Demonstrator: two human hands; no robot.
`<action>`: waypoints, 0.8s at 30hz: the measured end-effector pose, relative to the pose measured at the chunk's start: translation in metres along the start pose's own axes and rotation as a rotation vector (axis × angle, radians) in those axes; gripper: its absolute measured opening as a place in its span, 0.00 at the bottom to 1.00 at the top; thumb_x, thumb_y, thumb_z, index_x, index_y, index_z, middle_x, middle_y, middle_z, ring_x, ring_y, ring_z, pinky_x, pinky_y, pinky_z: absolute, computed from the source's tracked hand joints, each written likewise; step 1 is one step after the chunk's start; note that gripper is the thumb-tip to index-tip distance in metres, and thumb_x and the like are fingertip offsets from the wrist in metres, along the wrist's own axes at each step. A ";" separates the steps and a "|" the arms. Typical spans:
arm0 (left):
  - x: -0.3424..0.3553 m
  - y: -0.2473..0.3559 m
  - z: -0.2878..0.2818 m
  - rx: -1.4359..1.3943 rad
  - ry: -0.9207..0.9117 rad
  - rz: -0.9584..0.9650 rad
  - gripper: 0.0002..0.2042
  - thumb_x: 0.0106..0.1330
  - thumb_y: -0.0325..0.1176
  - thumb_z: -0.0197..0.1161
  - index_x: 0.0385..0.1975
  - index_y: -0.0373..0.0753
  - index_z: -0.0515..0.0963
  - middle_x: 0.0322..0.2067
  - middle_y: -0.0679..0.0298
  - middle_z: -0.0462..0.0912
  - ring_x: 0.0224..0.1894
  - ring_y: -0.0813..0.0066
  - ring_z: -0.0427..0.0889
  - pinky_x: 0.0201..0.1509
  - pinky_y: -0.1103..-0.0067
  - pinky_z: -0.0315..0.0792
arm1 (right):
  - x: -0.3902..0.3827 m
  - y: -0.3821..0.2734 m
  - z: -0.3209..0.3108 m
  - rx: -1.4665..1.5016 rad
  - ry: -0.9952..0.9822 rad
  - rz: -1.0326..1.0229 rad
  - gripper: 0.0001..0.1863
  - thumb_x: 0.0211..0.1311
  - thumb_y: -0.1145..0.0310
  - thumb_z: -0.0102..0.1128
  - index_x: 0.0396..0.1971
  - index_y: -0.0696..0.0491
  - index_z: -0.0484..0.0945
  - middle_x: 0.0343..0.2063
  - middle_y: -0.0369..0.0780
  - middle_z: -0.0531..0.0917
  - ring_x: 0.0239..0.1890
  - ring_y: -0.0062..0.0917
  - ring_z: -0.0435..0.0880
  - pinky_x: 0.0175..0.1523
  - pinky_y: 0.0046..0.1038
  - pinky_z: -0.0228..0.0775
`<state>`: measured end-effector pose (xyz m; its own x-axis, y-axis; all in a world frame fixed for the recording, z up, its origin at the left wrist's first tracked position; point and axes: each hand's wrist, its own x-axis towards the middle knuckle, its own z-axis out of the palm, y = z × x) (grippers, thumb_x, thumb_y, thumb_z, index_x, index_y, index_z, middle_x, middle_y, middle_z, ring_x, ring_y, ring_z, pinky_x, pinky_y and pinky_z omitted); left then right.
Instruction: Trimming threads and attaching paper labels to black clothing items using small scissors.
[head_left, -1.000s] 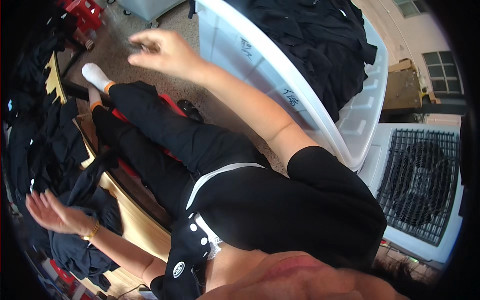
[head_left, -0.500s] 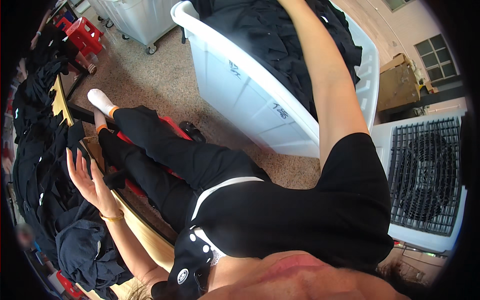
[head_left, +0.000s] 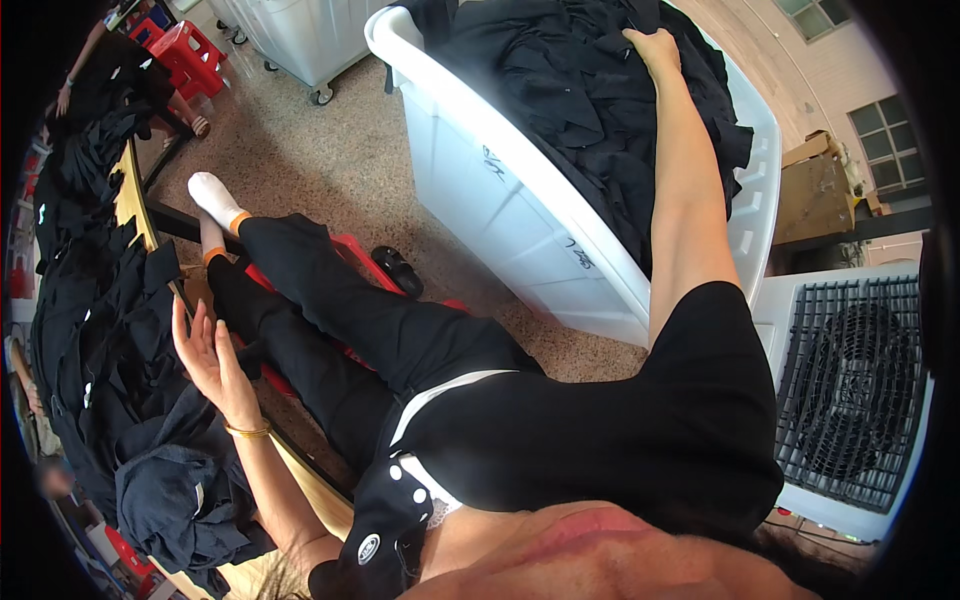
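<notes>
My right arm reaches far out over a large white plastic bin (head_left: 520,190) heaped with dark cloth. Near the top of that heap, my right hand (head_left: 655,52) is closed on black cloth (head_left: 560,75); part of its fingers is hidden against the fabric. My left hand (head_left: 218,370) hovers by the edge of the wooden table (head_left: 130,195), palm up, fingers apart and holding nothing. Beside it a long pile of black cloth pieces (head_left: 105,330) covers the table. A bundled dark cloth (head_left: 180,490) lies closer to me, next to my left forearm.
A second white bin (head_left: 310,40) on casters stands farther back. Red stools (head_left: 190,55) are at the far left, near another person's arm (head_left: 85,55). A black slipper (head_left: 397,270) lies on the speckled floor. To the right stand a grilled air cooler (head_left: 850,385) and a cardboard box (head_left: 815,195).
My right hand has come into view, lower over the bin's cloth. My left hand has shifted slightly right and down, still open. The whole view has moved a little.
</notes>
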<state>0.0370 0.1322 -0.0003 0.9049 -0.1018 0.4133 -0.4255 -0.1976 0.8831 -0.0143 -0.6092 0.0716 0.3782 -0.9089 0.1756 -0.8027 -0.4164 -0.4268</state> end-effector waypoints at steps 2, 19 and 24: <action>0.000 -0.001 0.005 -0.027 -0.039 -0.008 0.28 0.70 0.19 0.53 0.70 0.35 0.57 0.70 0.57 0.60 0.67 0.66 0.68 0.71 0.72 0.59 | -0.012 0.007 0.003 0.187 0.218 -0.206 0.43 0.43 0.49 0.74 0.52 0.68 0.76 0.50 0.54 0.82 0.49 0.42 0.84 0.59 0.38 0.71; 0.020 0.036 0.039 -0.817 -0.366 -0.404 0.31 0.76 0.54 0.41 0.72 0.40 0.57 0.69 0.52 0.61 0.68 0.53 0.66 0.68 0.61 0.64 | -0.307 -0.255 -0.074 1.818 -1.293 -0.711 0.19 0.61 0.66 0.64 0.50 0.58 0.78 0.45 0.42 0.84 0.48 0.32 0.82 0.57 0.34 0.74; 0.023 0.016 0.007 -1.593 -0.552 -0.363 0.34 0.73 0.59 0.40 0.70 0.38 0.60 0.69 0.52 0.62 0.71 0.48 0.61 0.71 0.54 0.59 | -0.406 -0.296 -0.041 1.460 -1.205 -1.264 0.18 0.55 0.71 0.69 0.46 0.61 0.79 0.41 0.39 0.84 0.44 0.25 0.80 0.52 0.28 0.72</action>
<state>0.0505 0.1198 0.0218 0.6908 -0.6377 0.3408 0.5183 0.7654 0.3816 0.0512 -0.1180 0.1636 0.7148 0.3785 0.5881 0.5466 0.2223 -0.8074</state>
